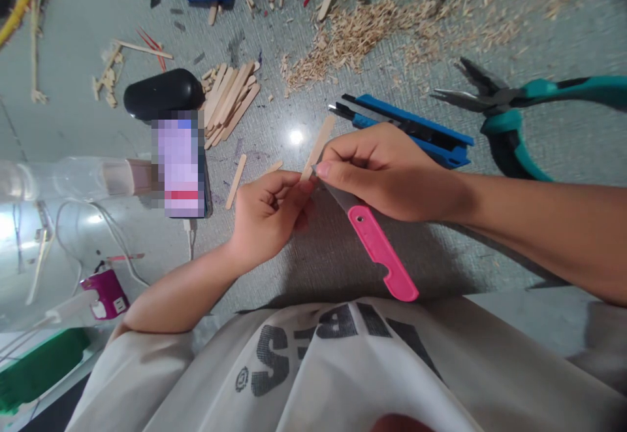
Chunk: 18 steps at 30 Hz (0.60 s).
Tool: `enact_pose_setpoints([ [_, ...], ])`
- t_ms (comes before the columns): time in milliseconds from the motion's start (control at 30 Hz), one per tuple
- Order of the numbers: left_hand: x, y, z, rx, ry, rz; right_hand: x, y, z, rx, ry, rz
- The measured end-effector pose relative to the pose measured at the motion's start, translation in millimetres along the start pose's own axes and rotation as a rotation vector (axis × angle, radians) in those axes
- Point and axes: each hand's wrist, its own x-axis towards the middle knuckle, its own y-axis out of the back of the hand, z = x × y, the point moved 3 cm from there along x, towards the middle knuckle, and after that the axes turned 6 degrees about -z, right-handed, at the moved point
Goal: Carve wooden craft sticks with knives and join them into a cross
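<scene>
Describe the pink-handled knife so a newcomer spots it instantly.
On the grey table, find the right hand, just below the long blue tool in the picture. The knife extends from that hand toward the white shirt, blade end gripped. Its bright pink handle, notched near the far end, sets it apart from the blue tool and the teal-handled pliers.

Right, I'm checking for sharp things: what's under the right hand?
The right hand covers part of a knife; its handle and blade tip show. It hides part of the blue tool too. Anything else there can't be seen.
</scene>
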Motion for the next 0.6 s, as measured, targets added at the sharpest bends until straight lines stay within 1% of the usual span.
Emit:
enact_pose_setpoints([
  [233, -5.6, -1.0, -7.3, 0.08, -0.103, 0.016, -1.0, -0.6, -2.2, -0.041, 0.032, 0.029],
  [367, -9.1, -2.6, -7.6, 0.208, -0.123, 0.076, -1.7, -2.6, -4.6, -0.064, 0.047, 0.02],
  [500, -11.8, -1.2, -6.4, 0.32, -0.19, 0.166, -2.0, -2.7, -4.6, -0.086, 0.023, 0.061],
  [600, -12.2, -0.6, -6.6, 0.313, -0.198, 0.186, -2.0, -3.2, -4.4, -0.059, 0.046, 0.041],
])
